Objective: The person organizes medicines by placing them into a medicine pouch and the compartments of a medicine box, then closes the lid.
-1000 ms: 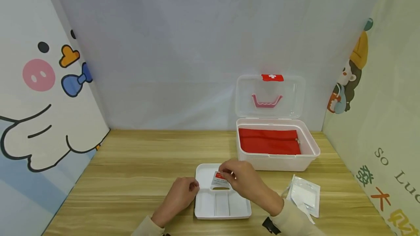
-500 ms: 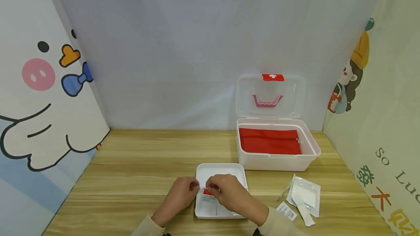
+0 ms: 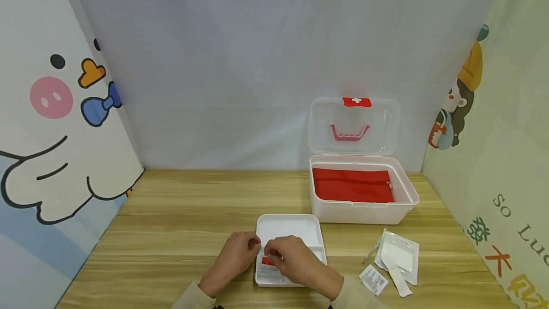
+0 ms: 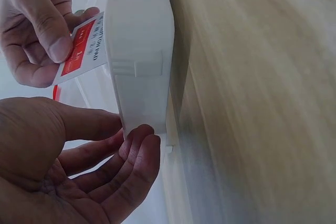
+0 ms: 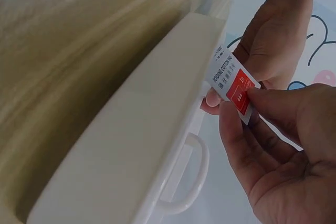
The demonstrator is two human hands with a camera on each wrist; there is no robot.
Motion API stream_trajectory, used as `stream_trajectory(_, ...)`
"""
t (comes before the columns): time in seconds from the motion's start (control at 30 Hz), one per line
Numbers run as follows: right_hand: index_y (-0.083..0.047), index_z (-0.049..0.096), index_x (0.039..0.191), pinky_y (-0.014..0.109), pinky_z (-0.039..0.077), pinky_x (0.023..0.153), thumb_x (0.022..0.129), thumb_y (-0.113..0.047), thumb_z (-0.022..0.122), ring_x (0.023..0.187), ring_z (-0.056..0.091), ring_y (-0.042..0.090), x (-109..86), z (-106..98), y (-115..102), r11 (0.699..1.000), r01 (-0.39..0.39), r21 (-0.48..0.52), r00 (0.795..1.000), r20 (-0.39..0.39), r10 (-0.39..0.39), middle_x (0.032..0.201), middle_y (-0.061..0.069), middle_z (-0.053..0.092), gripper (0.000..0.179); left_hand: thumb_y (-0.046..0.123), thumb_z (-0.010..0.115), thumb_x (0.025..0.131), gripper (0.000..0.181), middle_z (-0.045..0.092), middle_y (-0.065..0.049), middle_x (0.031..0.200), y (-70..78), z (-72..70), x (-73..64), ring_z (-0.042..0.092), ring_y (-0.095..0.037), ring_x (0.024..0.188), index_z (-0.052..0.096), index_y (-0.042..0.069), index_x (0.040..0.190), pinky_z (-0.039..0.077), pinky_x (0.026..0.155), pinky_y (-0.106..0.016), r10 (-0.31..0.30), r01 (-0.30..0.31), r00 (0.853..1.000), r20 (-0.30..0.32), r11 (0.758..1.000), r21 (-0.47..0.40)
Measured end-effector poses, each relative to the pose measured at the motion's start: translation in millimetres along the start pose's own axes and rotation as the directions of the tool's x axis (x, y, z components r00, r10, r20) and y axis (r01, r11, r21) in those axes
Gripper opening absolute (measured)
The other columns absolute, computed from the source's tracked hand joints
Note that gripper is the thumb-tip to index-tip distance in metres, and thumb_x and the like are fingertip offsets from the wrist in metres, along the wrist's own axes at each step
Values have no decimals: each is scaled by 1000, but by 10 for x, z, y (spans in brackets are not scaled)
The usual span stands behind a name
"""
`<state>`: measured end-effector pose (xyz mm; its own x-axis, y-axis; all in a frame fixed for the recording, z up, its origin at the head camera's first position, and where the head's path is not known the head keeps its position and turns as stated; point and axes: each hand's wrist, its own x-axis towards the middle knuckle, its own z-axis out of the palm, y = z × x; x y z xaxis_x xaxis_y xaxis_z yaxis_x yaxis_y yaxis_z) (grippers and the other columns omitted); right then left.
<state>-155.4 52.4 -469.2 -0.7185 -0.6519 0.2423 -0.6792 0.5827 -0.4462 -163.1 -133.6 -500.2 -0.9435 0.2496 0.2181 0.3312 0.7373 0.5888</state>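
Note:
My left hand (image 3: pixel 235 255) pinches the left rim of a white divided tray (image 3: pixel 288 225); in the left wrist view, the thumb lies over the rim and the fingers curl along the outer wall. My right hand (image 3: pixel 297 261) pinches a small white and red iodine cotton pad packet (image 5: pixel 231 80) between thumb and fingers. In the head view the packet is over the tray's front-left compartment, just inside the rim. Part of the tray's front is hidden behind my right hand. Whether the packet touches the tray floor, I cannot tell.
Behind and to the right stands a white first-aid box (image 3: pixel 356 212), its clear lid (image 3: pixel 381 128) raised, with a red pouch (image 3: pixel 351 186) inside. Right of the tray lie a white packet (image 3: pixel 374 279), a clear-wrapped pad (image 3: pixel 405 252) and a white strip (image 3: pixel 396 275).
My right hand has carried the iodine cotton pad packet from the tray's back compartment toward the front-left one. The left hand stays at the rim.

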Motion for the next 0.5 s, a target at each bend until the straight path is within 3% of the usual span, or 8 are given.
stream_trajectory(0.2, -13, 71, 89, 13, 44, 64, 84, -8, 72, 67, 51, -4, 2, 65, 5, 1000, -8, -18, 1000, 26, 9, 74, -9, 66, 7, 2, 68, 82, 6, 62, 5, 66, 13, -4, -11, 51, -3, 62, 71, 7, 79, 43, 59, -21, -6, 6, 1000, 1, 1000, -17)
stream_trajectory(0.5, -17, 70, 89, 21, 47, 66, 80, -11, 76, 70, 57, 1, -16, 149, 3, 986, 25, -163, 999, 52, -17, 77, -10, 67, 13, 2, 69, 81, 6, 62, 4, 65, 18, -7, -22, 50, -2, 61, 70, 7, 78, 43, 58, -21, -7, 7, 1000, -1, 1000, -27)
